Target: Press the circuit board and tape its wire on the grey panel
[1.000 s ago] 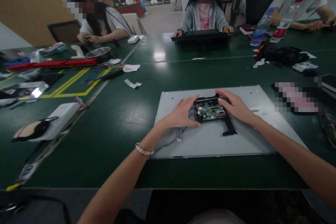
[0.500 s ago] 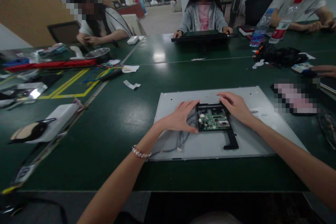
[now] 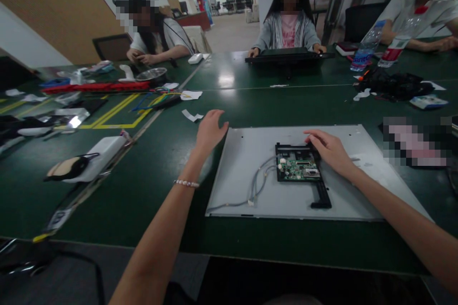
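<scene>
A flat grey metal panel [image 3: 236, 171] lies on the green table. On it rests a black plastic bracket [image 3: 324, 195] around a green circuit board [image 3: 298, 170]. Grey cables [image 3: 255, 181] run from the board's left side across the panel to its lower left corner. My right hand [image 3: 331, 152] is at the bracket's upper right corner, thumb and fingers closed about its edge; the exact contact is partly hidden. My left hand [image 3: 210, 129] is raised by the panel's upper left corner, fingers apart and holding nothing.
Left of the panel are a white box-like device [image 3: 102, 157] and paper scraps [image 3: 192, 115]. To the right lie a dark-edged phone-like object [image 3: 415, 143] and a black bundle [image 3: 393, 83]. Two bottles [image 3: 368, 50] stand behind. A person opposite holds a black screen [image 3: 289, 56].
My left hand has left the bracket and cables, moving left and away to the panel's far left corner. My right hand stays at the bracket. The camera view has shifted slightly left.
</scene>
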### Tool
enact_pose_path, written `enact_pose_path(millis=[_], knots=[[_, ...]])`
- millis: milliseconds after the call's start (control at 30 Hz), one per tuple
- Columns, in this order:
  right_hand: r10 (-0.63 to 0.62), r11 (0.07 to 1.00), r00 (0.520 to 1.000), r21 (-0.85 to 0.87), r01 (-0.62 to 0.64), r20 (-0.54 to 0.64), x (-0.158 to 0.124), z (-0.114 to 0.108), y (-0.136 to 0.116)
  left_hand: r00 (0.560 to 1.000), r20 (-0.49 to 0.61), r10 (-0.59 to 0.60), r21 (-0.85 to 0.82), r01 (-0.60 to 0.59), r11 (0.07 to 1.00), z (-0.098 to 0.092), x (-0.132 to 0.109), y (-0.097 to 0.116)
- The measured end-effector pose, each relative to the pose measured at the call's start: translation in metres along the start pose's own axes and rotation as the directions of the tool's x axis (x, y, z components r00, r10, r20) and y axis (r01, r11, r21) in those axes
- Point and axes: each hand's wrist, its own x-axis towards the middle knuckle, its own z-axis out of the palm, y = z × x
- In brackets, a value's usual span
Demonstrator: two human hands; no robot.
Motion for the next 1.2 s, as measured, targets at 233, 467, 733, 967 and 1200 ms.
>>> enact_pose_path(millis=[233, 467, 733, 967, 1200], knots=[[-0.018, 1.0, 0.999, -0.007, 0.018, 0.026, 0.002, 0.001, 0.004, 0.93, -0.015, -0.368, 0.369, 0.347, 0.862, -0.007, 0.018, -0.07], [-0.073, 0.996, 0.997, -0.053, 0.074, 0.029, 0.003, 0.001, 0.002, 0.912, 0.039, -0.409, 0.478, 0.342, 0.809, 0.002, 0.037, -0.081], [-0.106, 0.991, 0.994, -0.08, 0.108, 0.027, 0.004, 0.002, 0.002, 0.917, 0.104, -0.386, 0.556, 0.268, 0.787, 0.01, 0.052, -0.078], [-0.127, 0.987, 0.991, -0.09, 0.131, 0.042, 0.005, 0.002, 0.003, 0.913, 0.113, -0.392, 0.578, 0.261, 0.774, 0.005, 0.049, -0.077], [-0.144, 0.983, 0.988, -0.106, 0.149, 0.051, 0.006, 0.002, 0.002, 0.924, 0.182, -0.337, 0.583, 0.175, 0.793, -0.01, 0.042, -0.08]])
